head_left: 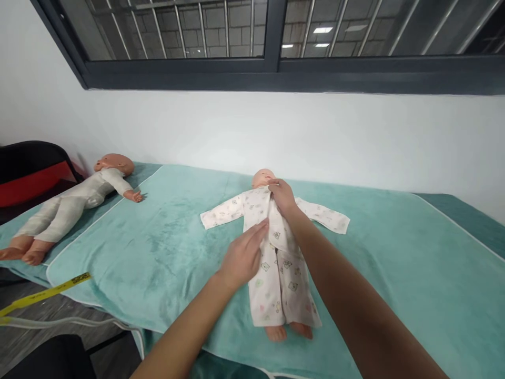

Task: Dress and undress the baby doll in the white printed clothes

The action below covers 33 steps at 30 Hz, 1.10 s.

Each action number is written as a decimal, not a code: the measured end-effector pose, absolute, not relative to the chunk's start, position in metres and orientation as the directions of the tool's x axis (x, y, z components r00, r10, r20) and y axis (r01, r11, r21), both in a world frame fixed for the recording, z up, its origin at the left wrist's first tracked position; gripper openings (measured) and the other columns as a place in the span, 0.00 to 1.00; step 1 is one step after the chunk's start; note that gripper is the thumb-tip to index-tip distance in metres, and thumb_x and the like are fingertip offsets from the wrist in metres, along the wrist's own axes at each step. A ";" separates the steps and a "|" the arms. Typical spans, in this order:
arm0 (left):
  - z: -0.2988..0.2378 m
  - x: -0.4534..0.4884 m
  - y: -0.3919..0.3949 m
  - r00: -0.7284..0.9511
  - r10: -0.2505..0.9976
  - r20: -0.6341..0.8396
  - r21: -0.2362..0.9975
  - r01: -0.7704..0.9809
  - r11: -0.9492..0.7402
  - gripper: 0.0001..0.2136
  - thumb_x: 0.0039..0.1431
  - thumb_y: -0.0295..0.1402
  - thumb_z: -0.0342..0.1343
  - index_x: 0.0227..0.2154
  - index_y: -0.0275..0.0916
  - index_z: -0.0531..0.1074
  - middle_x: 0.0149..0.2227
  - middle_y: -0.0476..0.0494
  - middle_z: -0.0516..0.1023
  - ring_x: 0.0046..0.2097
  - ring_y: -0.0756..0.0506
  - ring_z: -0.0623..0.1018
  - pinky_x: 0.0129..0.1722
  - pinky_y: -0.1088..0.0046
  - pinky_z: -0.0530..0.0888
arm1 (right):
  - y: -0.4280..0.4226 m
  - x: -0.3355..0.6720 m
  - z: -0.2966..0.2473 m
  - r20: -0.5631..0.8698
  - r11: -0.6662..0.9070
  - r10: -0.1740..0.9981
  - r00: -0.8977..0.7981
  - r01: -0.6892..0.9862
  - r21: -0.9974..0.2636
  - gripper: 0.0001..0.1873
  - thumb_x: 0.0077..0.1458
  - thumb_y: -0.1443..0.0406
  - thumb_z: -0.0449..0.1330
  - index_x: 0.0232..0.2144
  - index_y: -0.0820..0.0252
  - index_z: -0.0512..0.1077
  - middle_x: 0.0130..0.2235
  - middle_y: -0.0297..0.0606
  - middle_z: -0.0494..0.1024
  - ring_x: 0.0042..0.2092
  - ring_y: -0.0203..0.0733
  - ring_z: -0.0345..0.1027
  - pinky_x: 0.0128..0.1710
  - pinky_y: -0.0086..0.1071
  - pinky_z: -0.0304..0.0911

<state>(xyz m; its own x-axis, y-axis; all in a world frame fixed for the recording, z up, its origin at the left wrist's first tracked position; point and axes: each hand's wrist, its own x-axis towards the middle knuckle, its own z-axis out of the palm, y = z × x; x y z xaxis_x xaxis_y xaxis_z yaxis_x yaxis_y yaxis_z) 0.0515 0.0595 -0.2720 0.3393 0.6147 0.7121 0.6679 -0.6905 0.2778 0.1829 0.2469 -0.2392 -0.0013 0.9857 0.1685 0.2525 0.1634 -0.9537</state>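
Note:
A baby doll lies on its back, dressed in a white printed baby shirt and matching trousers. Both sleeves are spread sideways, and the bare feet show below the trouser legs. My right hand is at the doll's neck, its fingers closed on the collar beside the front edge. Lower on the chest, my left hand has its fingertips together at the shirt's front edge; its thumb is hidden. My right forearm covers part of the shirt's side.
A second doll in plain white clothing lies at the left. Teal towelling covers the table against the white wall. A black-and-red chair, a yellow strap and a dark seat are at left.

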 end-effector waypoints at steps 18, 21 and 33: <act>-0.228 0.071 0.200 -0.375 0.842 0.387 0.888 0.399 -0.230 0.09 0.60 0.30 0.51 0.40 0.39 0.75 0.43 0.42 0.79 0.40 0.47 0.77 0.43 0.70 0.72 | 0.240 0.204 -0.237 0.312 0.184 0.945 0.101 0.623 -0.760 0.11 0.51 0.58 0.57 0.30 0.57 0.61 0.30 0.34 0.69 0.31 0.38 0.59 0.31 0.31 0.52; -0.226 0.080 0.239 -0.320 0.897 0.306 0.855 0.507 -0.111 0.09 0.58 0.30 0.52 0.35 0.39 0.77 0.41 0.43 0.78 0.37 0.46 0.75 0.39 0.70 0.70 | 0.240 0.209 -0.233 0.228 0.154 0.974 0.008 0.713 -0.684 0.14 0.52 0.54 0.58 0.28 0.56 0.61 0.31 0.36 0.71 0.29 0.39 0.59 0.30 0.31 0.50; -0.230 0.080 0.247 -0.211 0.958 0.194 0.809 0.586 -0.035 0.04 0.56 0.32 0.55 0.29 0.40 0.73 0.35 0.42 0.78 0.34 0.46 0.73 0.32 0.71 0.66 | 0.246 0.215 -0.226 0.278 0.207 0.960 -0.019 0.715 -0.667 0.11 0.55 0.62 0.54 0.23 0.57 0.70 0.30 0.37 0.76 0.31 0.39 0.64 0.32 0.31 0.53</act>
